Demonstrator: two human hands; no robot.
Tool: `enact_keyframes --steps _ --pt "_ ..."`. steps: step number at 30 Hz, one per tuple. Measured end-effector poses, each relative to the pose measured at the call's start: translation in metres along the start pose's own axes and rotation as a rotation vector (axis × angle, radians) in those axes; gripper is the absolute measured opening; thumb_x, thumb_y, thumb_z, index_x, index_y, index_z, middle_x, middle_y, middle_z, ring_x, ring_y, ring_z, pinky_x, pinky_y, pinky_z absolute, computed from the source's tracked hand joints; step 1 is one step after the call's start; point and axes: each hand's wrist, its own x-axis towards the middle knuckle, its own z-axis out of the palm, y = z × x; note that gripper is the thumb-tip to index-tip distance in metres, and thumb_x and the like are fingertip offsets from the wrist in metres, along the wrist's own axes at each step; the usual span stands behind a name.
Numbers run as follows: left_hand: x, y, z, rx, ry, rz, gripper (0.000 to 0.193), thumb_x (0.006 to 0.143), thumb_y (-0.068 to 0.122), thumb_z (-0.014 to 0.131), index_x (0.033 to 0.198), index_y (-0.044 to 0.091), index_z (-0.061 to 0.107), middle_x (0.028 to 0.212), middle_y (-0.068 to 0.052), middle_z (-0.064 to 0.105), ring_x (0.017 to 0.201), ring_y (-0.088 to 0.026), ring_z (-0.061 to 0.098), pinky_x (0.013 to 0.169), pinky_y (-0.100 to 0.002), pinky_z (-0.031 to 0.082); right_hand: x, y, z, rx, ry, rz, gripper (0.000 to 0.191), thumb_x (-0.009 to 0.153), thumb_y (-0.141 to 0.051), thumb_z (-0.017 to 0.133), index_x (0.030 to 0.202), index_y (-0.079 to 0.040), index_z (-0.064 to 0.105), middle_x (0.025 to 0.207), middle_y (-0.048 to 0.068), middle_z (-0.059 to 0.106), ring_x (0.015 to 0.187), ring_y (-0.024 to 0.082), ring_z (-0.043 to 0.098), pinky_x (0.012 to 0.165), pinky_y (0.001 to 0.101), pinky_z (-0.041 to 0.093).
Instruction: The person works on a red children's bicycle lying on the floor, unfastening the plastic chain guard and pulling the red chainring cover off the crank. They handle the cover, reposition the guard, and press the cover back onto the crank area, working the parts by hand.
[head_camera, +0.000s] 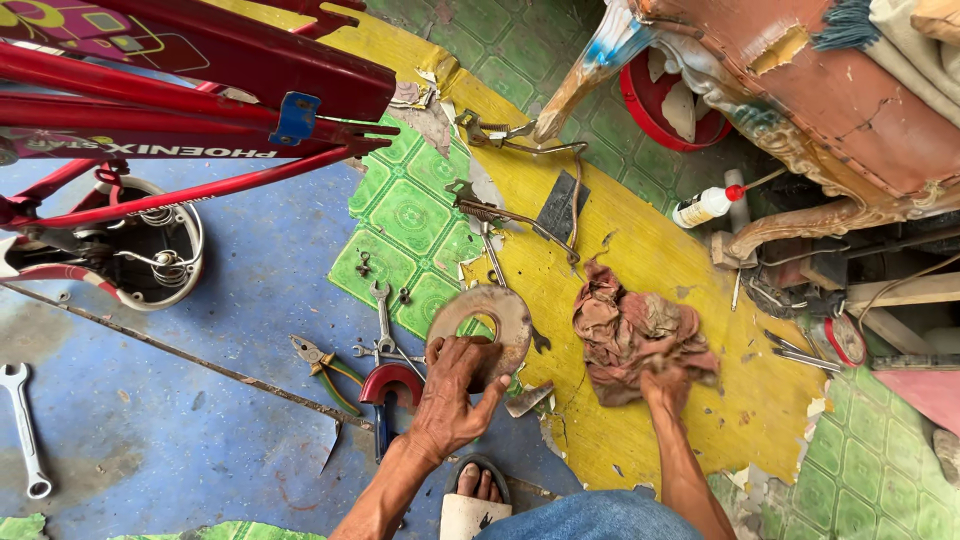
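From the head camera, the person's left hand (455, 395) grips a rusty, flat metal disc (487, 325) with a hole near its upper left — fingers curled over its lower edge, thumb spread to the right. The disc sits low over the seam where the blue floor (200, 420) meets the yellow mat (640, 260). The right hand (668, 383) is clenched on a crumpled, dirty reddish rag (630, 330) that lies on the yellow mat, just right of the disc but apart from it.

Just left of the left hand lie green-handled pliers (325, 370), a red horseshoe-shaped piece (390, 382) and a small spanner (382, 315). Another spanner (22, 425) lies well apart at the far left. A red bicycle frame (190, 100) crosses the upper left — below it sits the underside of a saddle with springs (150, 250). A white bottle with a red cap (705, 205) lies near carved wooden furniture (830, 110). A sandalled foot (478, 490) shows below the wrist.
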Motion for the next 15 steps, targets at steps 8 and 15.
enact_keyframes --steps 8,15 --pt "-0.007 -0.017 0.024 0.073 0.028 0.014 0.046 0.082 0.021 0.079 0.118 0.003 0.056 0.104 -0.016 0.063 0.101 -0.035 0.059 0.100 -0.053 0.034 -0.047 0.007 -0.013 0.491 0.390 -0.793 0.037 0.109 -0.028 0.053 0.124 0.006 0.055 0.106 0.023 0.064 0.094 0.038 0.064 0.081 0.0485 0.051" --pt "-0.023 -0.023 0.065 0.249 -0.013 0.164 0.046 0.074 0.016 0.076 0.112 0.003 0.055 0.114 -0.019 0.062 0.116 -0.042 0.055 0.095 -0.058 0.034 -0.152 -0.058 0.016 0.481 -0.025 -1.160 0.017 0.096 -0.015 0.060 0.105 -0.001 0.057 0.113 0.020 0.062 0.105 0.036 0.065 0.092 0.0469 0.053"
